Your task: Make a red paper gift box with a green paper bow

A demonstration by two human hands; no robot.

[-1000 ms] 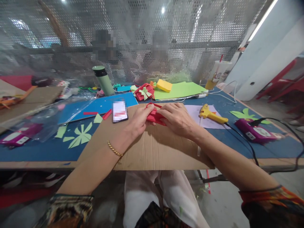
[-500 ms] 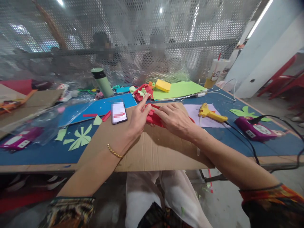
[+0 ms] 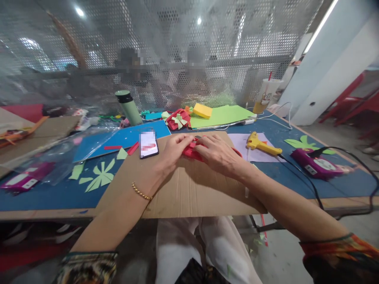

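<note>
Your hands are close together at the centre of the frame, both on one small bright-red piece of folded paper or card (image 3: 191, 152). Your left hand (image 3: 173, 152) pinches its left end between thumb and fingers; your right hand (image 3: 217, 154) is curled over its right part, with a red edge showing beyond the knuckles. Your fingers cover too much of the piece to tell whether it is hollow or what lies inside. It is above the far part of a brown cardboard sheet (image 3: 183, 193).

At the upper right of the frame, a clear plastic cup (image 3: 268, 92) holds an amber drink in its lower part, with a red straw (image 3: 269, 75) rising from it. At the upper left of centre, your pale-green cylindrical tumbler with a black band (image 3: 130, 112) leans in view; its contents are hidden. Beyond your hands, a red paper form (image 3: 186, 115) has pale-green cut paper (image 3: 179, 121) on its front, next to a yellow block (image 3: 202, 111). At left, clear crinkled plastic (image 3: 63, 150) lies partly over a purple power block (image 3: 26, 177). To your right, a yellow glue gun (image 3: 263, 145) rests on a lavender sheet (image 3: 266, 157).
</note>
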